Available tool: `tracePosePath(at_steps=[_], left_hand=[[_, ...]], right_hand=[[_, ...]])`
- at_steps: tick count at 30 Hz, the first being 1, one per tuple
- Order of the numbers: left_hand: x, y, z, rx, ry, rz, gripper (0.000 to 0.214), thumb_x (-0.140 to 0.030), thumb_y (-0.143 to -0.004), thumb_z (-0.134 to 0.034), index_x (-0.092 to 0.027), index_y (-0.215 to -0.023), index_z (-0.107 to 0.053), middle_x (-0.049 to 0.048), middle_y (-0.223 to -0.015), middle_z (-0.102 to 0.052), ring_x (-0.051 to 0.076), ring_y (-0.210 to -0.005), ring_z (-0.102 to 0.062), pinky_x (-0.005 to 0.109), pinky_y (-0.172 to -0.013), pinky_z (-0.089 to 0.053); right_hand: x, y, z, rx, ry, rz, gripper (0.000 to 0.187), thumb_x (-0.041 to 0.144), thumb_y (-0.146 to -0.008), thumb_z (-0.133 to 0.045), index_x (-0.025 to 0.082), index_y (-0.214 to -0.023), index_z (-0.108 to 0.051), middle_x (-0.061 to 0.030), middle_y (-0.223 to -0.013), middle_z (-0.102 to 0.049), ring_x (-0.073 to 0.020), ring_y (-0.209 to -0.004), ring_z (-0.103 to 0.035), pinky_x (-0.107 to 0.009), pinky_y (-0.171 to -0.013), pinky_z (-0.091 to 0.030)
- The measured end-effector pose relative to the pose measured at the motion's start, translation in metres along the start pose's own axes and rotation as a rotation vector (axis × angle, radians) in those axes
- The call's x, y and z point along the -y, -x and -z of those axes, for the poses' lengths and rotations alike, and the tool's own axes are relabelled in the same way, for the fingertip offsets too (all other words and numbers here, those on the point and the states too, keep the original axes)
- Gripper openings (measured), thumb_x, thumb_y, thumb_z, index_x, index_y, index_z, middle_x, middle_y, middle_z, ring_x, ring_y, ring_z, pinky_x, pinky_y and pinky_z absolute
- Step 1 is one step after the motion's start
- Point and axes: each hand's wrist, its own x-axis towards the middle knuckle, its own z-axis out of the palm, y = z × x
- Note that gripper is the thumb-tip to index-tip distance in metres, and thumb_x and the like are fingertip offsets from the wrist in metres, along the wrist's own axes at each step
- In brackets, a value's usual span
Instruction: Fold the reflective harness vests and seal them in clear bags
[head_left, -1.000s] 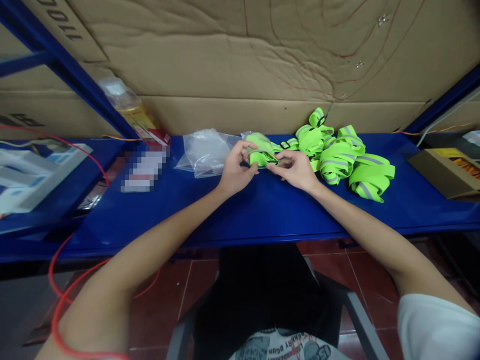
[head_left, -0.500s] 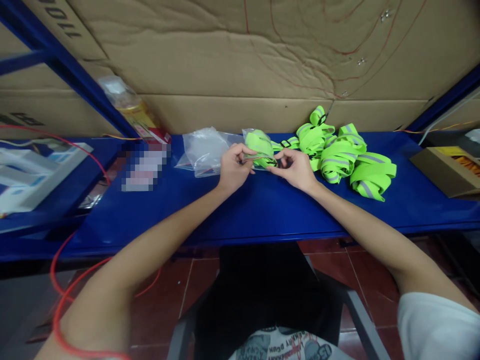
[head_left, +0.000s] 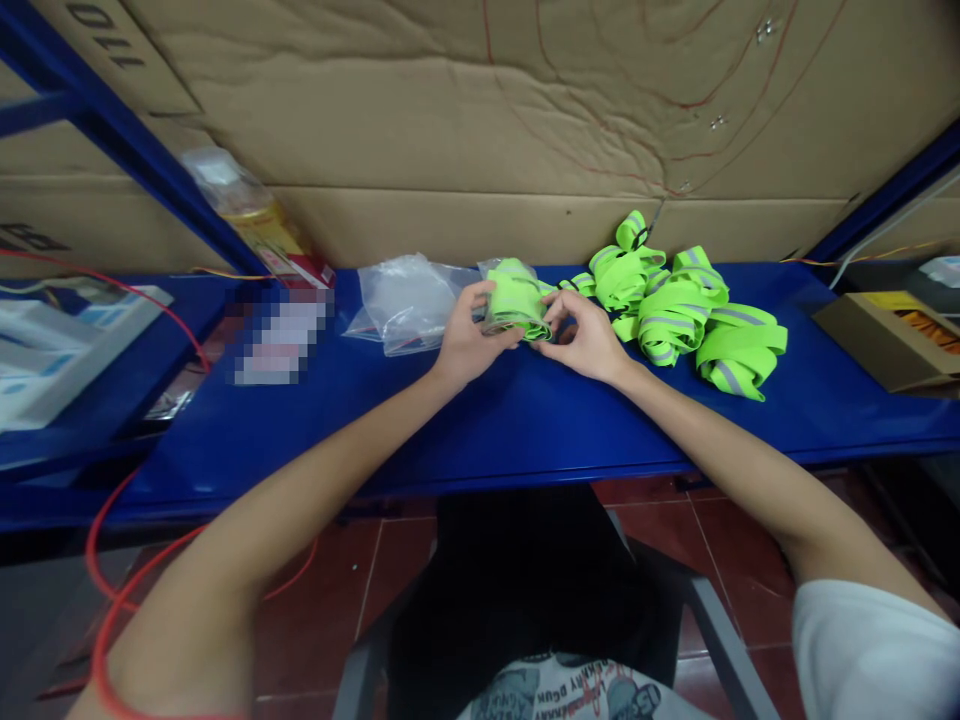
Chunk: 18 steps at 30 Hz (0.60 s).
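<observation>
My left grip (head_left: 471,337) and right grip (head_left: 589,338) pinch a clear bag (head_left: 495,324) around a coiled neon-green reflective strap (head_left: 516,287), right of the loose plastic bags (head_left: 409,300). Uneven tugging could split the film or loosen the strap.

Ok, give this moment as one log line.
left hand: holding bagged green strap; right hand: touching it; clear bags: left; strap bundles: right

The sleeve (head_left: 862,645) is short and pale, the top (head_left: 574,690) letter-printed, the legwear (head_left: 525,570) black.
</observation>
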Motion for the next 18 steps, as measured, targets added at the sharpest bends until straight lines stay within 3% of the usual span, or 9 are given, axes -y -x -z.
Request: tracePosePath(at_steps=[5, 7, 12, 15, 18], left_hand=[[0.009, 0.001, 0.004, 0.095, 0.03, -0.053, 0.105, -0.017, -0.059, -0.105, -0.032, -0.148, -0.051, 0.0102, -0.131, -0.069, 0.021, -0.089, -0.079, 0.035, -0.071, -0.072], [0.012, -0.001, 0.003, 0.107, 0.0, -0.124, 0.108, -0.021, -0.058, -0.107, -0.032, -0.149, -0.052, 0.01, -0.132, -0.07, 0.025, -0.101, -0.078, 0.039, -0.081, -0.073], [0.005, -0.004, 0.003, 0.101, -0.15, -0.252, 0.103, -0.033, -0.059, -0.109, -0.03, -0.148, -0.058, 0.012, -0.146, -0.066, 0.036, -0.132, -0.07, 0.052, -0.108, -0.066], [-0.001, -0.002, 0.002, 0.126, -0.276, -0.238, 0.102, -0.035, -0.065, -0.106, -0.028, -0.153, -0.055, 0.0137, -0.156, -0.061, 0.041, -0.147, -0.059, 0.059, -0.12, -0.057], [-0.005, -0.002, 0.002, 0.148, -0.331, -0.191, 0.106, -0.031, -0.067, -0.103, -0.027, -0.158, -0.05, 0.0154, -0.16, -0.059, 0.043, -0.15, -0.056, 0.061, -0.122, -0.055]], right_hand=[[-0.006, -0.001, 0.006, 0.048, 0.144, -0.003, 0.071, 0.048, -0.077, -0.089, 0.026, -0.141, -0.066, -0.0121, -0.137, -0.072, -0.025, -0.089, -0.069, -0.048, -0.093, -0.062], [-0.009, -0.001, 0.008, 0.062, 0.191, -0.019, 0.081, 0.051, -0.078, -0.089, 0.024, -0.15, -0.064, -0.012, -0.127, -0.076, -0.0268, -0.088, -0.069, -0.049, -0.094, -0.061], [-0.01, -0.002, 0.007, 0.112, 0.167, -0.065, 0.082, 0.045, -0.081, -0.088, 0.022, -0.156, -0.062, -0.0051, -0.098, -0.076, -0.0242, -0.077, -0.069, -0.045, -0.084, -0.061], [-0.01, -0.003, 0.006, 0.134, 0.144, -0.095, 0.086, 0.031, -0.079, -0.086, 0.019, -0.16, -0.057, -0.0025, -0.093, -0.071, -0.0208, -0.068, -0.068, -0.041, -0.076, -0.06], [-0.012, -0.003, 0.005, 0.152, 0.135, -0.095, 0.089, 0.025, -0.079, -0.082, 0.02, -0.162, -0.052, -0.0007, -0.089, -0.068, -0.0199, -0.065, -0.066, -0.039, -0.073, -0.059]])
